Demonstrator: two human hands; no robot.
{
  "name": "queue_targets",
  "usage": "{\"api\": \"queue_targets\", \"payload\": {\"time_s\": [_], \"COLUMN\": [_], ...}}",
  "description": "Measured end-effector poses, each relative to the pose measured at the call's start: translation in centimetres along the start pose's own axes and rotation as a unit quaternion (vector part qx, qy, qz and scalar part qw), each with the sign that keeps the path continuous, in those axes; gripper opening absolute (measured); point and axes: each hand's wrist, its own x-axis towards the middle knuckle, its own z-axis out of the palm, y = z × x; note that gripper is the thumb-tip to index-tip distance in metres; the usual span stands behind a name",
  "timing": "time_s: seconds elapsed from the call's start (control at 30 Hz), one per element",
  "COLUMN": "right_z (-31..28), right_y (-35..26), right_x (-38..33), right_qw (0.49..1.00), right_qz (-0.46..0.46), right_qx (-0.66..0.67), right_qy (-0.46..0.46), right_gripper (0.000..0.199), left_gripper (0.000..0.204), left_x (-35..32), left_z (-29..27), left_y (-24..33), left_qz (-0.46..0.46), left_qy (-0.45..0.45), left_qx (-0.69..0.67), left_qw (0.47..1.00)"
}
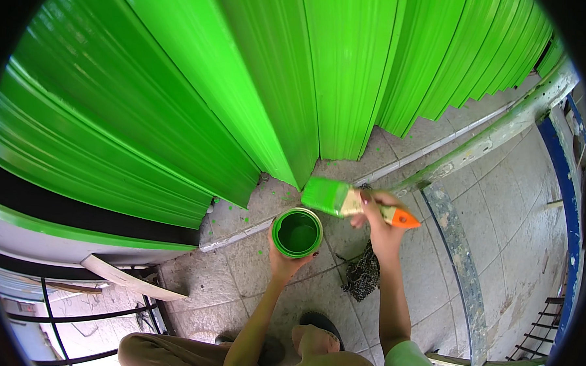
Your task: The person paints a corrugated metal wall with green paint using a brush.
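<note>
My left hand (pixel 284 264) is wrapped round a small round can (pixel 296 252), its top facing up. Dark green paint (pixel 297 233) lies inside, and bright green coats the rim. To the right of the can, my right hand (pixel 373 213) grips a wide paintbrush (pixel 344 199) with an orange handle end. Its bristles are covered in bright green paint and point left, close to the lower edge of a folded metal panel (pixel 271 84). Whether the bristles touch the panel I cannot tell. The panel is bright green and fills the upper part of the view.
A patterned dark cloth (pixel 363 275) lies on the tiled floor (pixel 210 277), below my right hand. Green paint drops dot the ledge by the panel. A paint-flecked metal frame (pixel 456 268) stands on the right. At the lower left are a wooden board (pixel 132 279) and black grid bars (pixel 49 306).
</note>
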Motion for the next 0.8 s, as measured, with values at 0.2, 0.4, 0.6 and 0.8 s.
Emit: {"api": "queue_targets", "payload": {"time_s": [0.2,0.4,0.6,0.8], "right_z": [-1.7,-1.6,-1.1,-0.7], "right_y": [3.3,5.6,7.2,7.6], "right_x": [-3.9,-3.8,-3.6,-3.7], "right_qw": [0.99,0.969,0.941,0.948], "right_qz": [0.09,0.025,-0.039,-0.025], "right_qx": [-0.11,-0.236,-0.321,-0.299], "right_qy": [-0.013,-0.073,-0.103,-0.104], "right_gripper": [0.019,0.024,0.021,0.022], "left_gripper": [0.1,0.094,0.097,0.098], "left_x": [0.8,1.2,1.5,1.9], "left_z": [0.7,0.9,0.7,0.2], "left_y": [2.5,3.7,3.7,3.8], "left_qz": [0.06,0.151,0.176,0.159], "left_qy": [-0.013,-0.041,-0.081,-0.087], "left_qx": [0.16,0.296,0.347,0.326], "left_qw": [0.985,0.942,0.918,0.928]}}
